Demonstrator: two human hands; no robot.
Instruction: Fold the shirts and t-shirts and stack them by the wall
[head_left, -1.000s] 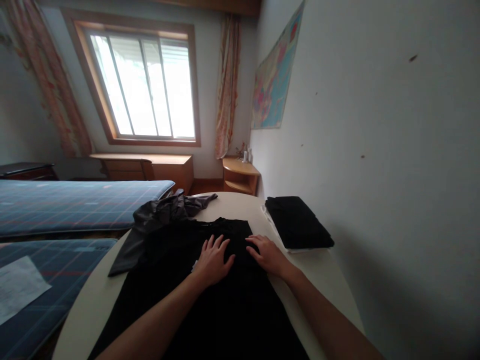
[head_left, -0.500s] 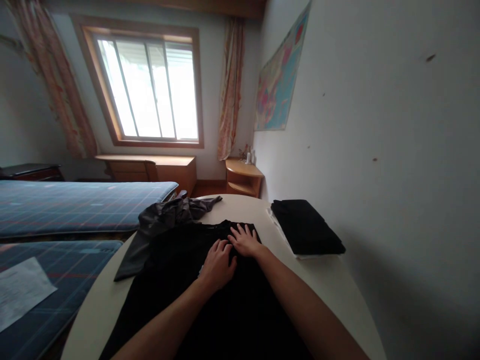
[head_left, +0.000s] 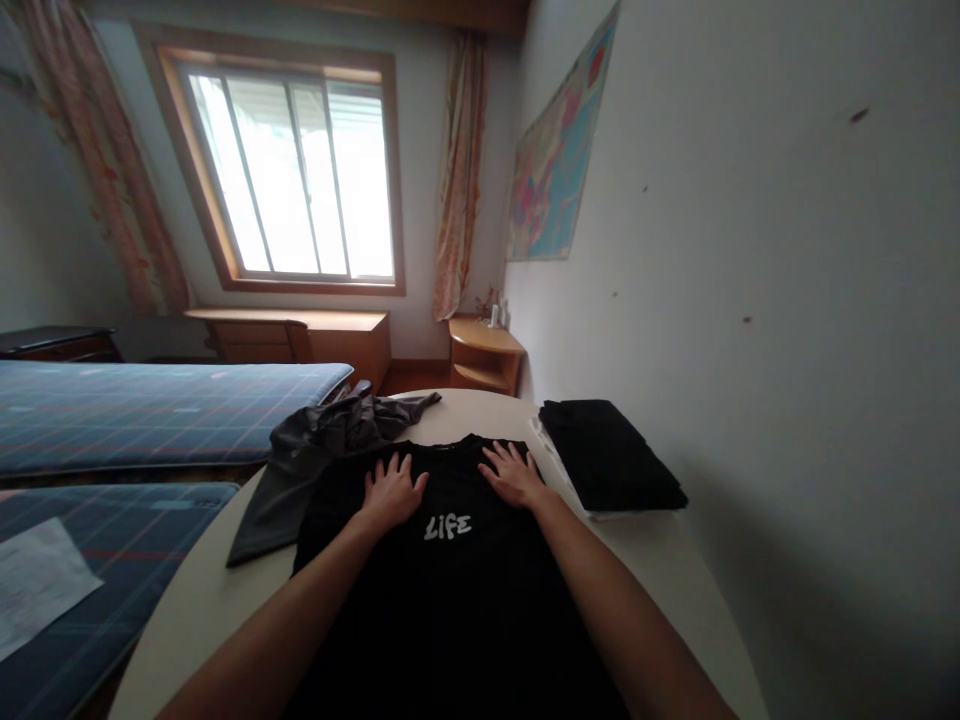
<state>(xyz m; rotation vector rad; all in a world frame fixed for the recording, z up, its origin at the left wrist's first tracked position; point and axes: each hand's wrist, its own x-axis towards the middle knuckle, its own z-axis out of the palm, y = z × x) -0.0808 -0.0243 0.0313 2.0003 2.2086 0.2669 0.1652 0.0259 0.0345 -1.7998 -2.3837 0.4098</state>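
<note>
A black T-shirt (head_left: 457, 610) lies spread on the round pale table (head_left: 187, 610), its neckline at the far side and white lettering on its chest. On the left shoulder area of the shirt rests my left hand (head_left: 391, 494), fingers spread and palm down. My right hand (head_left: 514, 474) lies flat near the other shoulder, its fingers also apart. Both hands press on the cloth without gripping it. A crumpled dark grey garment (head_left: 300, 465) sits beside the shirt at the left, partly under or against its sleeve; I cannot tell which.
A folded black stack of cloth (head_left: 611, 455) with white beneath it lies at the table's right, near the wall (head_left: 810, 400). To the left are plaid mattresses (head_left: 165, 415), one bearing a paper sheet (head_left: 45, 580). A corner shelf (head_left: 487, 345) stands beyond the table.
My left hand has moved left, away from my right hand, and my right hand has shifted slightly right. The shirt is smoother, and its white lettering now shows.
</note>
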